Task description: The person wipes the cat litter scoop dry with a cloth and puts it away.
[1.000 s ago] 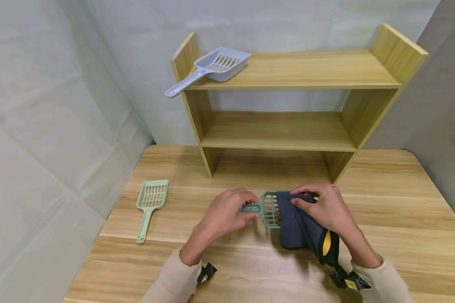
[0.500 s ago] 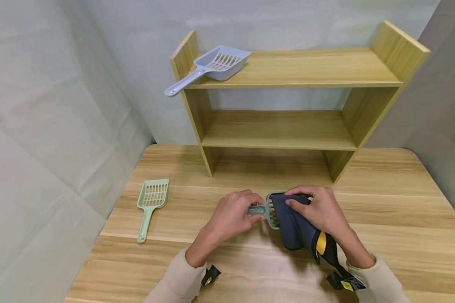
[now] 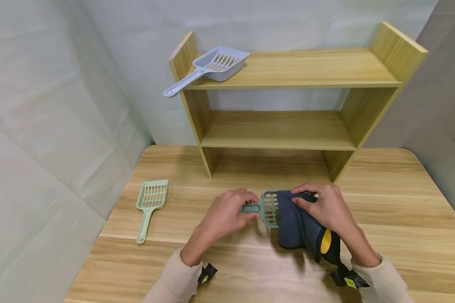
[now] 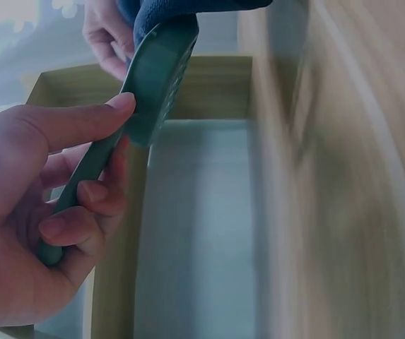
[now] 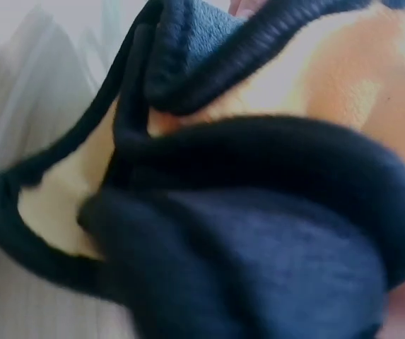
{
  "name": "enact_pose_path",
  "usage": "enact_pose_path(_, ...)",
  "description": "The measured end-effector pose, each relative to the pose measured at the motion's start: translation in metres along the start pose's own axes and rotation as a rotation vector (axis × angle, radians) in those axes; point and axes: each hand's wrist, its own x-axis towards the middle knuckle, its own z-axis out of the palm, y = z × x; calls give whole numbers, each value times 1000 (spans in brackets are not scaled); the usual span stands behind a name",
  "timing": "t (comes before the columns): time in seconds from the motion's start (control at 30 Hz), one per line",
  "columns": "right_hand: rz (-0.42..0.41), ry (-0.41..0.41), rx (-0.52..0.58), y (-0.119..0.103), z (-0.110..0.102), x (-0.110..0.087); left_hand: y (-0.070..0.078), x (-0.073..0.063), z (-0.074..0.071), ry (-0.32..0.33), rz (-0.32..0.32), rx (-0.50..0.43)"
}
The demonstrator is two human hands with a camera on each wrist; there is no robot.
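My left hand (image 3: 230, 213) grips the handle of a dark green slotted litter scoop (image 3: 270, 209); in the left wrist view the fingers curl round that handle (image 4: 89, 173). Over the scoop's front part lies a dark blue cloth (image 3: 293, 227) with a black edge and a yellow underside. Thumb and fingers of my right hand (image 3: 327, 206) pinch the cloth at the scoop's far end, hiding that end. The right wrist view is filled by folds of the cloth (image 5: 259, 247), its yellow side (image 5: 350, 92) showing.
A light green litter scoop (image 3: 153, 195) lies at the left of the wooden table (image 3: 117, 269). On the top board of a wooden shelf (image 3: 280, 130) rests a lavender scoop (image 3: 221, 65), its handle jutting past the left side. The shelf stands behind my hands.
The dark green scoop slid right under the cloth with my left hand, then came back left. My right hand shifted slightly left and back, keeping its pinch on the cloth.
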Motion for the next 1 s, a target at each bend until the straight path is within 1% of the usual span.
enact_pose_path(0.2,-8,10,-22,3,-5,2,-4,-1,-10,6,-49,-26)
enact_pose_path(0.3,-12,13,-25,4,-3,2,-5,-1,-12,11,-47,-25)
enact_pose_path(0.4,-18,-2,-13,4,0,1,-5,-2,-11,17,-36,-15)
enact_pose_path(0.53,-19,-32,31,2,4,0,-4,-1,-9,24,-24,5)
enact_pose_path(0.7,13,-68,75,-2,9,-2,0,1,-4,17,-24,21)
enact_pose_path(0.83,53,-113,117,-5,12,-3,2,1,0,15,-25,21)
enact_pose_path(1.0,75,-152,168,-7,15,-3,3,2,4,12,-26,31)
